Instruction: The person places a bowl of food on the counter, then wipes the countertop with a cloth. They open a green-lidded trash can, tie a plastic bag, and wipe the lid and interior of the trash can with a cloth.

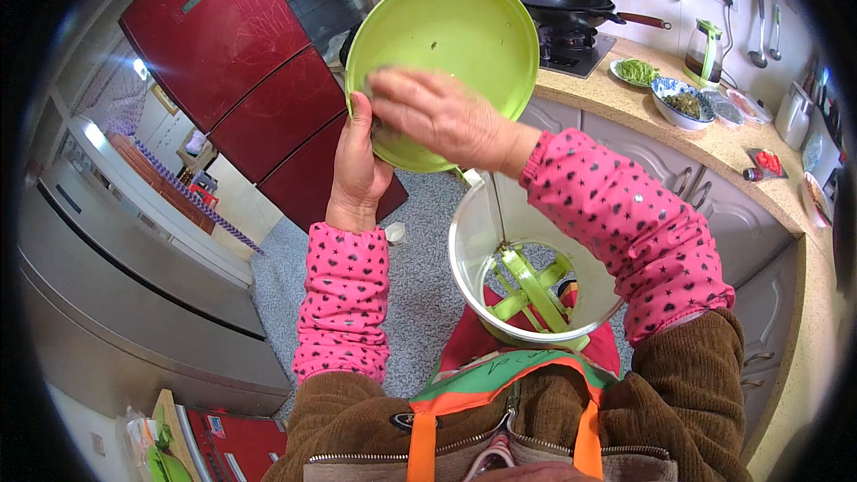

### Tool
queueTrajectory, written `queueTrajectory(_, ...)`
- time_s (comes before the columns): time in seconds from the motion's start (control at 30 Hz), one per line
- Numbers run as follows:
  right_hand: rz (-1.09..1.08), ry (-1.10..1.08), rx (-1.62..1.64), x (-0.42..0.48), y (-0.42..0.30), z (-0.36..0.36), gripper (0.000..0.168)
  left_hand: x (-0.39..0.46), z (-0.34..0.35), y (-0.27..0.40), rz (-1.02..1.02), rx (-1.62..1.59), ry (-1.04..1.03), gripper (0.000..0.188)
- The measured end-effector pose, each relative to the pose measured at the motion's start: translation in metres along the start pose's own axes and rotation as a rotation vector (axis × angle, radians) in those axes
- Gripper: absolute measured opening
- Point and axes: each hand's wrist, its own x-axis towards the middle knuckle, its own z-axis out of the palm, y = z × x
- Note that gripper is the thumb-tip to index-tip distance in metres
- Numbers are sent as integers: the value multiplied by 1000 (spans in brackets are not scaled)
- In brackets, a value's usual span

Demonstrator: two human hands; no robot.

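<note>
A round lime-green lid (462, 33) is tilted up before me, with a few dark specks on its inner face. My left hand (361, 167) grips its lower left rim, thumb on the inner side. Across the lid's lower part lies my right hand (448, 114), blurred, its fingers against the surface. Something greyish shows by its fingertips, too blurred to name. Below the lid stands an open round bin (462, 241) with pale walls, near my knees. The lid meets the bin's rim at a hinge (472, 177). Inside the bin, a green cross-shaped frame (535, 288) shows at the bottom.
A worktop (756, 127) on the right bears a wok (569, 3) on a gas hob, a plate of sliced greens (636, 71), a patterned bowl (683, 104) and a glass kettle (703, 53). A red refrigerator (234, 73) stands left. A small white cup (396, 233) lies on the floor.
</note>
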Motion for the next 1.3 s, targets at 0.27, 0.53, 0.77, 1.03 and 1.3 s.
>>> queueTrajectory(0.27, 302, 61, -482, -30, 78, -38, 43, -6, 3, 6, 61, -21, 13, 57)
queueTrajectory(0.53, 441, -533, 66, -87, 1, -49, 32, -3, 10, 3, 71, -69, 18, 50)
queueTrajectory(0.77, 338, 223, -148, 15, 35, -78, 20, -3, 31, 10, 68, -63, 27, 50)
queueTrajectory(1.03, 233, -206, 84, -17, -21, -51, 29, -6, 34, 14, 62, -87, 31, 49)
queueTrajectory(1.3, 610, -212, 83, -21, 24, -92, 16, -10, 32, 18, 56, -44, -26, 55)
